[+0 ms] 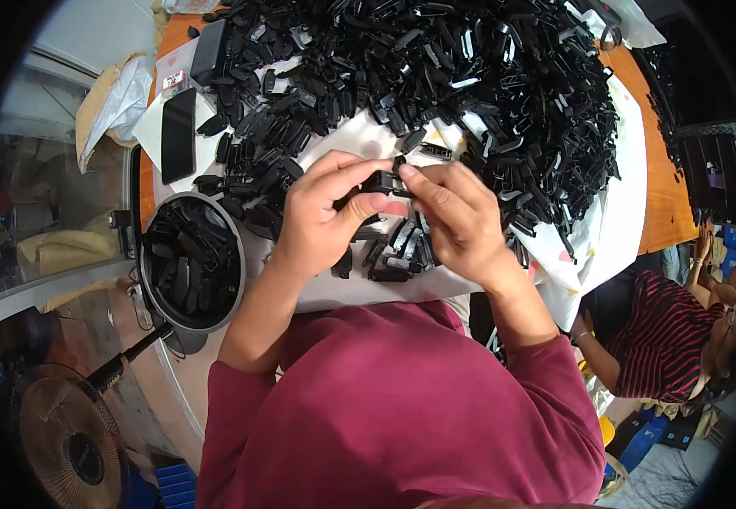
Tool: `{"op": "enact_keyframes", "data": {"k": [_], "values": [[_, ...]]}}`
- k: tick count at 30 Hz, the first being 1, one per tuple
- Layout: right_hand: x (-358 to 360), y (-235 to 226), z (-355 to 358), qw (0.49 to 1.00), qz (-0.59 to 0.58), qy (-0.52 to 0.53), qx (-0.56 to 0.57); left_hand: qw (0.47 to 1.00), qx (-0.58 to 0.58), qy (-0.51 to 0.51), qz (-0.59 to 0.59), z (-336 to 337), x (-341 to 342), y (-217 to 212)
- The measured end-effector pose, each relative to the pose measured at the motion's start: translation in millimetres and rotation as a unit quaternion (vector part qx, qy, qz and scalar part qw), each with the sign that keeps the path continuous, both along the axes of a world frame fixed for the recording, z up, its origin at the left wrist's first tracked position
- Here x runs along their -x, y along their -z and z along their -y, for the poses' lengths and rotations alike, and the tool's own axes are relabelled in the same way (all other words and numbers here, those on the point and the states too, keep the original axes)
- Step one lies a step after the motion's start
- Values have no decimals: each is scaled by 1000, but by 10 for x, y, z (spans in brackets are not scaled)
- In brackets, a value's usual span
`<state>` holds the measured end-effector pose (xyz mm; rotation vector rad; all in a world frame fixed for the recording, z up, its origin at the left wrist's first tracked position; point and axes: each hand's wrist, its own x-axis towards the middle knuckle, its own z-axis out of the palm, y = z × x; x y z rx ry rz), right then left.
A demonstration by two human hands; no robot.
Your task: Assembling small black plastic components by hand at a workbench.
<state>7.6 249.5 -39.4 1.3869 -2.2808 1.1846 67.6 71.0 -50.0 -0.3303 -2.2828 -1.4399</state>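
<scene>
Above the near part of the table, a small black plastic piece [385,181] is pinched between my two hands. My left hand [321,216] grips it from the left between thumb and fingers. From the other side, the thumb and fingertips of my right hand [461,216] close on it. My fingers cover much of the piece, so its exact kind cannot be made out. Just below my hands lie several similar black pieces [402,246], some catching the light. A large heap of black plastic parts [436,68] spreads over the far side of the table.
A round black bucket [236,254] full of black parts stands at the left table edge. A dark phone [179,136] lies on the white sheet [631,161]. A fan [71,450] stands lower left. At the right sits another person [669,339] in a striped shirt.
</scene>
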Motion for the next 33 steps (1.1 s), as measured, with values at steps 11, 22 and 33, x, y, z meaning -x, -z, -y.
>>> {"op": "enact_keyframes", "data": {"k": [11,22,33], "values": [[-340,242,166,879,449,126,100,826,-515,1,229,-273,-92,290],[613,545,-75,918,-18,213,-335,764,-553,-252,217,268,70,517],[516,627,73,938,27,244,-244,778,426,-350,300,435,547,669]]}}
